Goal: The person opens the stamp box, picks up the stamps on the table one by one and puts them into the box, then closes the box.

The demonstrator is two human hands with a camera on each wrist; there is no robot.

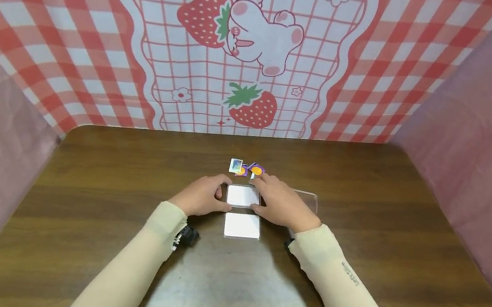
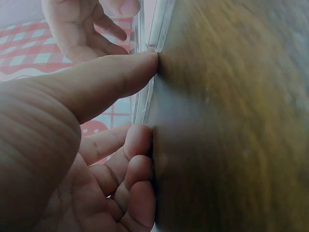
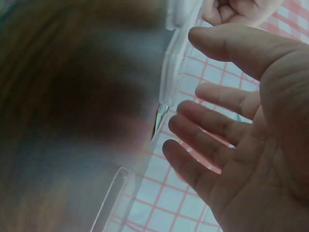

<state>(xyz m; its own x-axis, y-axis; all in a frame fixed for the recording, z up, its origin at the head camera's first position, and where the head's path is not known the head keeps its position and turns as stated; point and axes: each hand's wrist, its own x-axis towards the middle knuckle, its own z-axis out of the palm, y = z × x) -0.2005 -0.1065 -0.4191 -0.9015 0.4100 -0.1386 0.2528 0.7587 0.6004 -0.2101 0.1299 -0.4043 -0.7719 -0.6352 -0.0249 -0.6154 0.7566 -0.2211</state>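
Note:
A clear flat case with a white inside [image 1: 243,196] lies on the table between the two hands. My left hand [image 1: 203,196] holds it at the left end, thumb at the near corner and index finger toward the far one; the other fingers curl against the tabletop. My right hand [image 1: 285,202] is over the case's right end with fingers loosely extended; in the right wrist view its fingers [image 3: 207,123] stand apart from the case edge [image 3: 169,77]. A second similar white case [image 1: 242,225] lies just nearer, beside the first.
Small picture cards [image 1: 236,166] and purple-and-orange pieces [image 1: 257,170] lie behind the cases. A clear plastic cover or tray [image 1: 316,203] shows partly from behind the right hand. A checked strawberry cloth [image 1: 260,50] hangs at the table's back edge, pink cloth at both sides.

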